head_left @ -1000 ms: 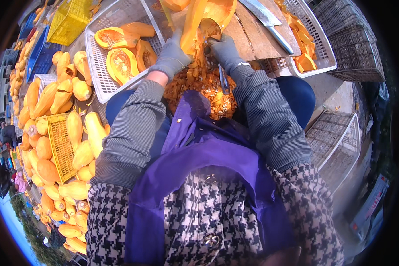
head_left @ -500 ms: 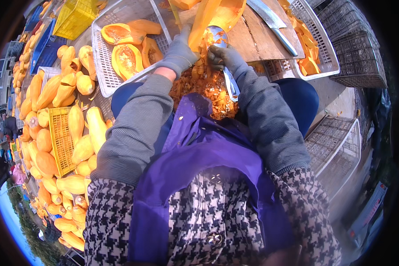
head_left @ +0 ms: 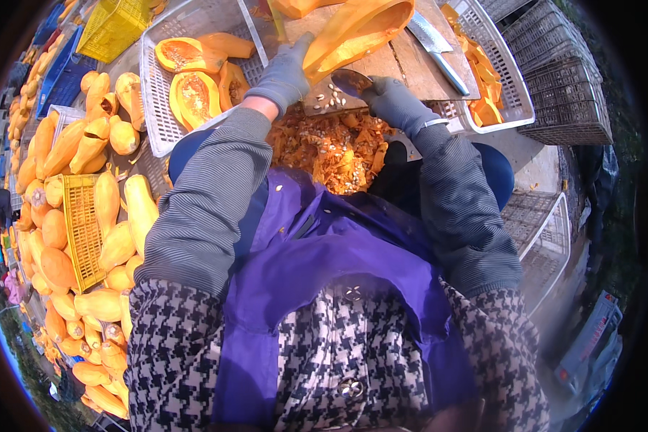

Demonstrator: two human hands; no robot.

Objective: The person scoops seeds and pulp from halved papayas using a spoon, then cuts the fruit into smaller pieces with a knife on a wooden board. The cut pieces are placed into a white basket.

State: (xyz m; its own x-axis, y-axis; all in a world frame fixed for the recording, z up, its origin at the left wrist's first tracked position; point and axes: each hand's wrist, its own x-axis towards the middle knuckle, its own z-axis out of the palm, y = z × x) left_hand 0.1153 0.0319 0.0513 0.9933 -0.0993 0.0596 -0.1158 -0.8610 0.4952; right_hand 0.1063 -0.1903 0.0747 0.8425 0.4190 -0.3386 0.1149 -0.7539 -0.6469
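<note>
My left hand [head_left: 284, 75], in a grey glove, is closed on the near end of a halved, peeled orange squash [head_left: 353, 39]. That half is tilted over the wooden board, and its hollow looks smooth and scraped. In my gloved right hand [head_left: 397, 104] is a metal spoon [head_left: 351, 82], its bowl just below the squash half and apart from it. Most of the spoon's handle is hidden by my hand. Several pale seeds [head_left: 331, 97] lie at the board's near edge. Below my hands is a heap of stringy orange pulp and seeds [head_left: 335, 147].
A knife [head_left: 439, 61] rests on the wooden board [head_left: 410, 72]. To the left, a white crate [head_left: 158, 122] holds squash halves; to the right, another white crate [head_left: 522, 93] holds orange chunks. Whole peeled squashes [head_left: 115, 245] are piled far left, around a yellow crate [head_left: 83, 230].
The squash half has turned from upright to tilted across the board. The spoon has come out of the pulp beside it, and my right hand has moved right and slightly down.
</note>
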